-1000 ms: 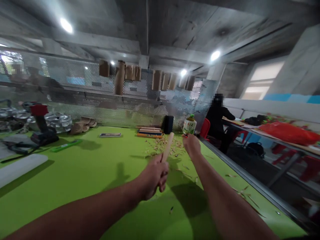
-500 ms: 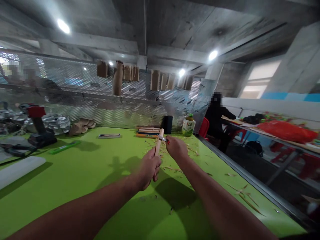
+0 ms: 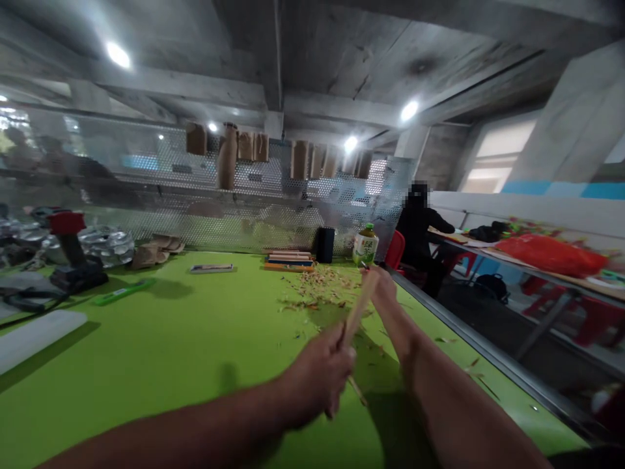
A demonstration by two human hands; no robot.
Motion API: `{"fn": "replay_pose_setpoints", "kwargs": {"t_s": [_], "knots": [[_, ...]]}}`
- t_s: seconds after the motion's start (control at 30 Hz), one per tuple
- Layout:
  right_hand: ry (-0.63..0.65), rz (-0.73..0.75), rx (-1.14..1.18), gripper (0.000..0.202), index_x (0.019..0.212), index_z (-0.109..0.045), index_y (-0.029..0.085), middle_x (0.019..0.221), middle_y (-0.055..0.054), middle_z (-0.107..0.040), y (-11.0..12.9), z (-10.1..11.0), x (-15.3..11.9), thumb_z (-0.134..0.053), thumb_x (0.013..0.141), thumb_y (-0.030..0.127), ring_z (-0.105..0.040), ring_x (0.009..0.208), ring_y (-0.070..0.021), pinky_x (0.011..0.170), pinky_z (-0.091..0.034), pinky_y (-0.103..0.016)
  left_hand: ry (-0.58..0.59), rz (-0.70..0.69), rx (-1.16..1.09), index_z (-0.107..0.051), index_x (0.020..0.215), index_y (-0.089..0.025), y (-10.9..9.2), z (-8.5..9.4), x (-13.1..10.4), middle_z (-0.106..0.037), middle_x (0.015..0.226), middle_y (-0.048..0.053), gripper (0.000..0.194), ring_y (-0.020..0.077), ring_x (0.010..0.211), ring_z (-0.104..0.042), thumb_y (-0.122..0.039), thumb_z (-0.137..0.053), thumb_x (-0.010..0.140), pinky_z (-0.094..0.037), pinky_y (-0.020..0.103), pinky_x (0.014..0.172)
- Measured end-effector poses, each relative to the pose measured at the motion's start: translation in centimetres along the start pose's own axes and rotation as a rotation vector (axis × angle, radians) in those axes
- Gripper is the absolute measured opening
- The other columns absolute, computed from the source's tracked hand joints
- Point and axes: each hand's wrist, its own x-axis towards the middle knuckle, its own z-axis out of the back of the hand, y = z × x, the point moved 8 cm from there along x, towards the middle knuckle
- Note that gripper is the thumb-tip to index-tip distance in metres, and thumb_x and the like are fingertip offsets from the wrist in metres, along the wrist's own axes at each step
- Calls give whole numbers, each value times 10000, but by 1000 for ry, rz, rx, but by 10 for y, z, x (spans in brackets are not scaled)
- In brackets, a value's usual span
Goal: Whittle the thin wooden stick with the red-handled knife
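Observation:
My left hand (image 3: 322, 368) is closed around the lower part of a pale wooden stick (image 3: 360, 309), which slants up and to the right and is a little blurred. Behind the stick's upper end, my right hand (image 3: 383, 286) is closed on a knife (image 3: 363, 266). Only a small bit of its metal shows; the rest is hidden by the stick and fingers. Wood shavings (image 3: 319, 286) lie scattered on the green tabletop (image 3: 195, 345) beyond my hands. A thin sliver (image 3: 357, 391) is just below my left hand.
Behind the shavings stand stacked wooden strips (image 3: 289, 259), a black block (image 3: 325, 245) and a green-capped bottle (image 3: 365, 244). A cordless drill (image 3: 71, 251), a green cutter (image 3: 124, 291) and a white bar (image 3: 41, 335) lie left. A person (image 3: 422, 228) sits at another table.
The stick and my left hand have come closer and to the right. My right hand has shifted right, and the knife blade, visible across the stick before, is now mostly hidden.

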Motion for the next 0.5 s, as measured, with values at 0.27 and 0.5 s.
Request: {"fn": "replay_pose_setpoints", "kwargs": {"t_s": [0.27,0.5], "knots": [[335,20,1201,467,1117,-601,198,529,65,-490,56,-26,-30,-448,835,537,-387,390,-98,423,-342,-220,-206,-101,121,-414,1294,-207,-3,70,31,-361,599,-86,399,55,411,-298,-360,-441,926,-324,151,363],[684,85,1545,411,803,-564,201,443,97,-435,93,-24,-71,-720,633,541,-342,352,-68,343,-285,-185,-74,-102,174,-484,996,-197,2,61,37,-464,599,-72,200,66,428,-462,-343,-516,864,-429,181,427]]}}
